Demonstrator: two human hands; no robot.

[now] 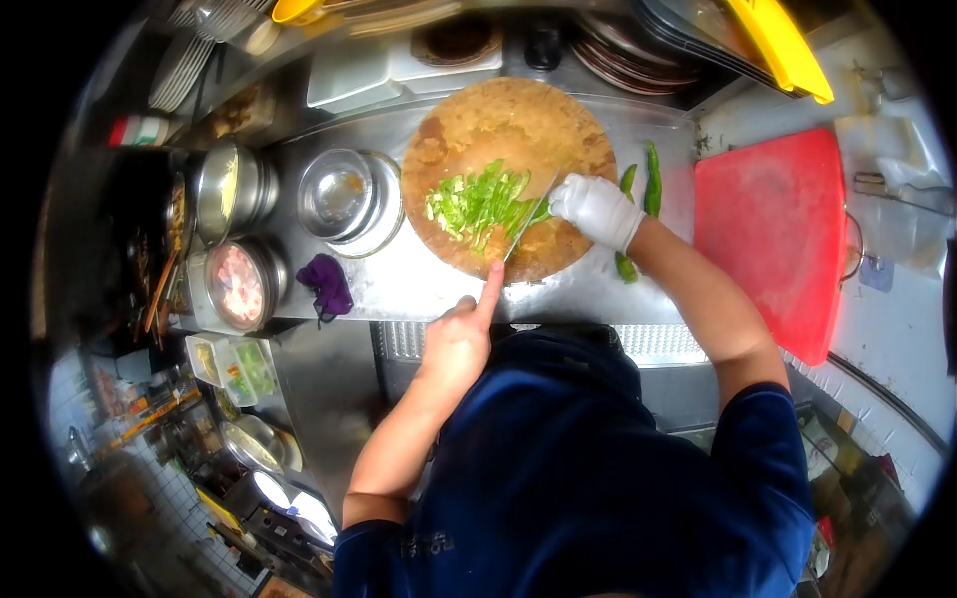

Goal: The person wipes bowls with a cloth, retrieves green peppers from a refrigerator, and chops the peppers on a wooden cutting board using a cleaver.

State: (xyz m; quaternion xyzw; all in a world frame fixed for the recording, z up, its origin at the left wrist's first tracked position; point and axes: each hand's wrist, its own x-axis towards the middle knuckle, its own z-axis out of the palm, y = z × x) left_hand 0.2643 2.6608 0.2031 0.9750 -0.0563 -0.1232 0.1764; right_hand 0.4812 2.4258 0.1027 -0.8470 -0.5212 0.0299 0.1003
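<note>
My bare left hand (461, 337) is closed at the near edge of the round wooden chopping board (508, 115). Its index finger stretches onto the near end of a knife (520, 234), whose handle seems hidden in the fist. The blade is seen nearly edge-on, slanting across the board. In a white glove, my right hand (596, 209) has its fingers curled down on a green chili pepper (540, 212), right beside the blade. Left of the knife lies a pile of sliced green chili (478, 202). Whole green chilies (653, 179) lie just right of the board.
Stacked metal bowls (337, 194) and a purple cloth item (325, 287) sit left of the board. Farther left are a bowl of pale pink meat (237, 282) and another metal bowl (214, 189). A red cutting board (768, 234) stands at right. Plates (633, 55) are stacked behind.
</note>
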